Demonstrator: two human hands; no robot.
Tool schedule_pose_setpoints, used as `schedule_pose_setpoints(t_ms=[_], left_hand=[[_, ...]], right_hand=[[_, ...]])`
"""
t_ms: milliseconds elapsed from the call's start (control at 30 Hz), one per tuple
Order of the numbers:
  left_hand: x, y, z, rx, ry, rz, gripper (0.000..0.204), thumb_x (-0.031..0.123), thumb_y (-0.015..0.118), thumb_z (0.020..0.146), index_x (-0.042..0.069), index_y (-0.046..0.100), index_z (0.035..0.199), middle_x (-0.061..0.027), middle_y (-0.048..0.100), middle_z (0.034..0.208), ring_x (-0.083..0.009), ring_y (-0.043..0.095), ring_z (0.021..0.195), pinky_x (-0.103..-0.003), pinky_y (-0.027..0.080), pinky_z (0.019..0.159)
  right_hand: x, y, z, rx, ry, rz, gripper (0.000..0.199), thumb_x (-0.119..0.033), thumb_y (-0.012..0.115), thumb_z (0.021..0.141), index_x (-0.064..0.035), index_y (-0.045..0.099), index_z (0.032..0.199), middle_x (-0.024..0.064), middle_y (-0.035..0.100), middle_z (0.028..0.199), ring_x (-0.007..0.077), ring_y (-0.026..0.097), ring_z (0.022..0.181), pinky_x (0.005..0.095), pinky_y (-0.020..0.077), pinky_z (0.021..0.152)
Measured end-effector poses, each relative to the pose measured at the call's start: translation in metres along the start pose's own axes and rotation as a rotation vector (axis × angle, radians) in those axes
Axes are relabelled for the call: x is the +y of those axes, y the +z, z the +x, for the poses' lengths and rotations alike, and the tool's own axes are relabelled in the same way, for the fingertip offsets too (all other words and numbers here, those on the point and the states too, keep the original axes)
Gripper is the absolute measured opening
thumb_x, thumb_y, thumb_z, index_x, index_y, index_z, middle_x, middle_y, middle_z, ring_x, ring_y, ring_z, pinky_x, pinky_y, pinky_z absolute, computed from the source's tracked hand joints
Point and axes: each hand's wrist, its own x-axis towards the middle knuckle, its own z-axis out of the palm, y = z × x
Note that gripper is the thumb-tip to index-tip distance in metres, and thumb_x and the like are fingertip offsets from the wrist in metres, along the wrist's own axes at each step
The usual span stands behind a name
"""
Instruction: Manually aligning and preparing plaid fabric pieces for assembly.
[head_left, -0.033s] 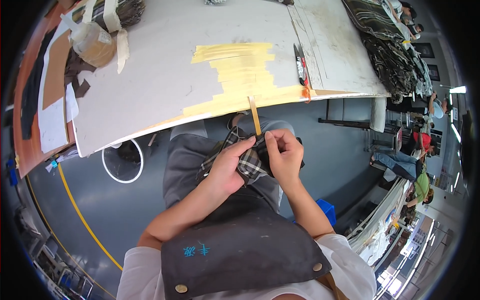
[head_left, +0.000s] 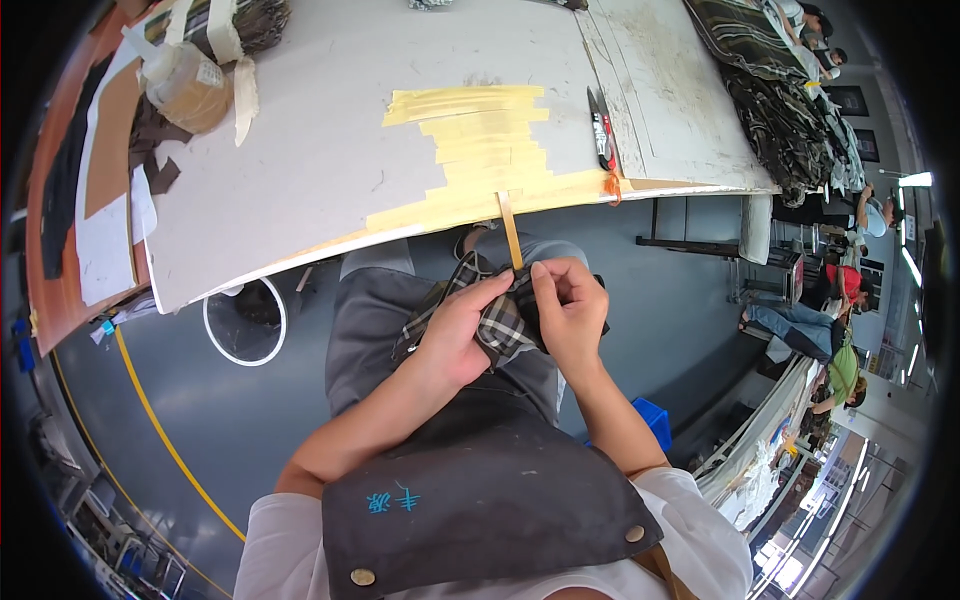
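Plaid cloth (head_left: pixel 508 328) is bunched up mid-frame, just below the tabletop (head_left: pixel 300 170) edge, right at the lower end of a thin stick (head_left: pixel 511 235). Left hand (head_left: pixel 455 332) has hold of it, thumb on top, fingers mostly hidden — right hand (head_left: pixel 572 308)'s got it too, pinched closed, fingers curled. Snips (head_left: pixel 602 135) lie upper right of centre, bottle (head_left: pixel 190 92)'s upper left.

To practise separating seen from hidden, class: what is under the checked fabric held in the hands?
Beneath the checked fabric, grey trousers and a dark apron show around its edges; what's directly underneath is covered.
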Motion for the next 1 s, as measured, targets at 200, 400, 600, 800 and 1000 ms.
schedule_pose_setpoints(t_ms=[200,400,600,800,1000], left_hand=[[0.008,0.005,-0.001,-0.033,-0.037,0.103,0.014,0.013,0.06,0.084,0.002,0.062,0.092,-0.0047,0.063,0.086,-0.0139,0.061,0.077,-0.028,0.049,0.068],[0.005,0.003,0.004,0.009,0.044,0.062,0.013,0.012,0.062,0.083,0.002,0.062,0.092,-0.0047,0.064,0.086,-0.0132,0.06,0.075,-0.028,0.049,0.067],[0.003,0.003,0.004,0.003,0.049,0.101,0.02,0.015,0.058,0.085,0.001,0.057,0.098,-0.0087,0.063,0.089,-0.0188,0.062,0.081,-0.033,0.051,0.071],[-0.003,0.001,0.0,0.017,0.074,-0.052,0.013,0.012,0.061,0.083,0.003,0.061,0.093,-0.0042,0.063,0.088,-0.0137,0.061,0.078,-0.029,0.049,0.07],[-0.011,-0.001,0.002,-0.041,0.037,-0.053,0.019,0.016,0.055,0.088,0.003,0.057,0.101,-0.007,0.063,0.096,-0.0175,0.062,0.086,-0.034,0.05,0.076]], right_hand=[[0.001,-0.002,-0.006,0.001,-0.017,-0.007,0.008,-0.005,0.059,0.085,-0.0001,0.055,0.08,-0.0053,0.051,0.061,-0.0017,0.041,0.053,0.015,0.0297,0.046],[0.0,0.003,-0.001,0.02,0.011,-0.016,0.01,-0.006,0.059,0.086,-0.0005,0.056,0.078,-0.0061,0.049,0.058,-0.0016,0.039,0.051,0.0157,0.028,0.045],[0.004,0.0,-0.005,0.047,0.028,0.008,0.01,-0.005,0.06,0.084,0.0004,0.057,0.077,-0.0018,0.054,0.059,0.0,0.044,0.05,0.0175,0.0356,0.044],[-0.004,0.004,-0.008,0.012,0.003,-0.025,0.01,-0.006,0.057,0.086,-0.0003,0.055,0.078,-0.0061,0.048,0.058,-0.0014,0.038,0.051,0.0163,0.028,0.045],[0.007,-0.004,-0.009,0.01,0.061,0.011,0.007,-0.006,0.058,0.086,0.0006,0.056,0.083,-0.0052,0.051,0.063,-0.0013,0.041,0.054,0.0156,0.0299,0.047]])
